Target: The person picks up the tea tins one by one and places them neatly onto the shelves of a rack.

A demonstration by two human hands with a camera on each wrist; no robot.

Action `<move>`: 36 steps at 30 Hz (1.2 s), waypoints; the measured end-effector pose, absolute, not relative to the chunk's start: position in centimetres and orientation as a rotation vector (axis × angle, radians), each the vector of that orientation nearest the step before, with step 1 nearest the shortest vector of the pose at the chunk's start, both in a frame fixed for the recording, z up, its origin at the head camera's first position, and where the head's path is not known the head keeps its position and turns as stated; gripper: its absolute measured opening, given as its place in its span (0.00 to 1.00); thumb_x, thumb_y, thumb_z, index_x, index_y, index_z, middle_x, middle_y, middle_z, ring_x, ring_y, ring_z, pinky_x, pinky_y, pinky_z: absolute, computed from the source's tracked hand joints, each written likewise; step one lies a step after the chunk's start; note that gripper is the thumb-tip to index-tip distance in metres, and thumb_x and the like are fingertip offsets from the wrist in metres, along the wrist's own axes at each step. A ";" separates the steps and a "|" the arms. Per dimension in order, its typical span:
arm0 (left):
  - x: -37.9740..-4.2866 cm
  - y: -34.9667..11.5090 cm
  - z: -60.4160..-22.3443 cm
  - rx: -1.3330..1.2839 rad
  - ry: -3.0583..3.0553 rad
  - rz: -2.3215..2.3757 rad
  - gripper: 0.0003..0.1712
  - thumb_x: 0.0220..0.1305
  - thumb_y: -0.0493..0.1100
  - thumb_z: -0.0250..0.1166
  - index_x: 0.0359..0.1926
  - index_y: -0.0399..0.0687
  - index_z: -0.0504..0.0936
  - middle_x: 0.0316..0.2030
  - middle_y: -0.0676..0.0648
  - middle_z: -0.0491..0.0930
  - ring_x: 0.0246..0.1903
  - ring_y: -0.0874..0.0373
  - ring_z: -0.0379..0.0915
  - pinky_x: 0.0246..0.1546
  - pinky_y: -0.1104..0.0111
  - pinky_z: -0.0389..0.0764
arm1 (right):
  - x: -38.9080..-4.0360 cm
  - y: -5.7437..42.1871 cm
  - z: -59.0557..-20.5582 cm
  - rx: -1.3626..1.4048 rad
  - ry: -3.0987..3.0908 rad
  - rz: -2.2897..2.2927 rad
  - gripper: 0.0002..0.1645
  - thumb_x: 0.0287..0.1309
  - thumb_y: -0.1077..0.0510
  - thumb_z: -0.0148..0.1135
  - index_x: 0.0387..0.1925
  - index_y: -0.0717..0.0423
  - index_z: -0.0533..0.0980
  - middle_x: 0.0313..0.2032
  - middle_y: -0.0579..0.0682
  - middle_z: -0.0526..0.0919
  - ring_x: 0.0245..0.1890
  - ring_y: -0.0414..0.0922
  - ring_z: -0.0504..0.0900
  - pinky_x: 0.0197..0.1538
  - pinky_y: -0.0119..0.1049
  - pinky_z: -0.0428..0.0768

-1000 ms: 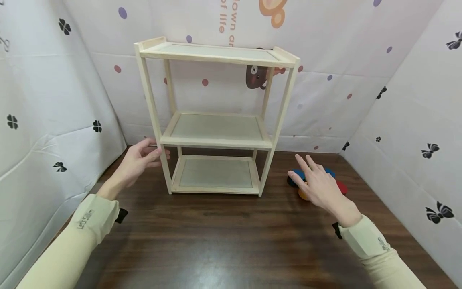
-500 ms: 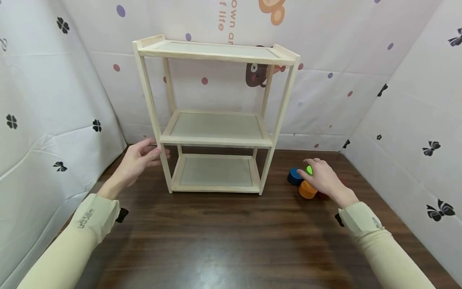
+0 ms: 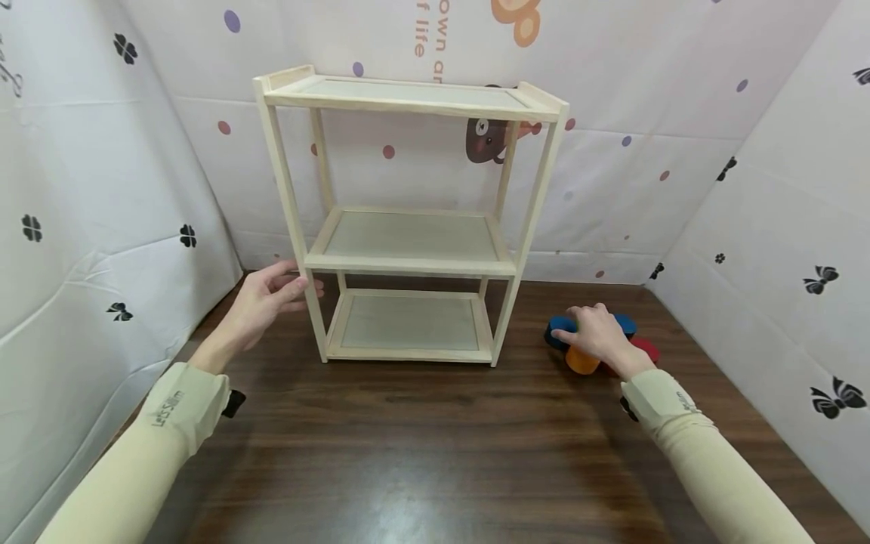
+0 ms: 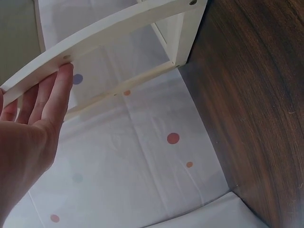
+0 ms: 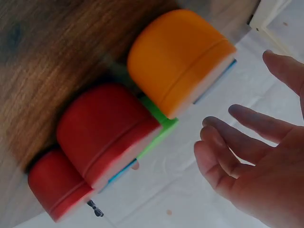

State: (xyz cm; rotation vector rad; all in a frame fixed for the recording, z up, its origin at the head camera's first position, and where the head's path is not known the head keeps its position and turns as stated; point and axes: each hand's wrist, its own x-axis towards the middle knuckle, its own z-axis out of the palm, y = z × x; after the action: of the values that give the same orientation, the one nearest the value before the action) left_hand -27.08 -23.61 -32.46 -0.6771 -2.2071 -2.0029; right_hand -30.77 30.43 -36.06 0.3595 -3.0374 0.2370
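Observation:
A pale wooden three-tier shelf (image 3: 408, 265) stands at the middle of the table. My left hand (image 3: 261, 306) grips its left front post, thumb in front and fingers behind; the left wrist view shows those fingertips against the post (image 4: 102, 34). On the right, my right hand (image 3: 598, 336) hovers over a cluster of short round tubs with grooved sides. Its fingers are loosely bent, with nothing between them in the right wrist view. An orange tub (image 5: 178, 59), two red tubs (image 5: 102, 133) and a green tub (image 5: 166, 126) show there; blue tubs (image 3: 560, 332) sit behind, partly hidden.
The dark wood-grain table (image 3: 408, 446) runs to a white printed curtain (image 3: 605, 204) behind and at both sides. A gap of tabletop lies between the shelf's right post and the tubs.
My right hand has come down from spread fingers above the tubs, bent its fingers and shifted slightly left, covering the green tub in the head view. Left hand and shelf stay put.

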 end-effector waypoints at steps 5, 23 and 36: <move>-27.2 -23.6 -32.5 -0.662 -2.242 -1.962 0.22 0.71 0.42 0.56 0.61 0.37 0.71 0.41 0.53 0.86 0.45 0.61 0.83 0.45 0.68 0.86 | -31.1 30.6 -36.6 0.361 -3.034 0.233 0.36 0.60 0.44 0.63 0.59 0.68 0.71 0.54 0.70 0.78 0.55 0.72 0.68 0.52 0.67 0.72; -27.0 -23.6 -32.2 -0.642 -2.278 -1.919 0.22 0.71 0.42 0.56 0.61 0.35 0.70 0.40 0.56 0.86 0.46 0.61 0.83 0.45 0.68 0.86 | -32.2 30.3 -37.4 0.367 -3.108 0.305 0.43 0.59 0.45 0.64 0.62 0.74 0.64 0.55 0.74 0.74 0.52 0.67 0.76 0.52 0.61 0.79; -27.1 -23.6 -32.3 -0.580 -2.307 -1.905 0.25 0.71 0.44 0.56 0.63 0.35 0.69 0.40 0.57 0.86 0.46 0.61 0.83 0.46 0.67 0.86 | -32.9 30.8 -38.1 0.347 -3.150 0.397 0.39 0.60 0.53 0.63 0.62 0.76 0.62 0.59 0.76 0.69 0.57 0.68 0.71 0.61 0.63 0.73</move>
State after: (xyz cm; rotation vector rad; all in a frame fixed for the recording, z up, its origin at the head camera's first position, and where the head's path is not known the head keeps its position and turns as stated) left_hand -27.10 -23.61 -32.33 -0.5797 -2.3066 -1.9049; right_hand -32.90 30.80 -38.14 0.3471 -3.1498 0.3972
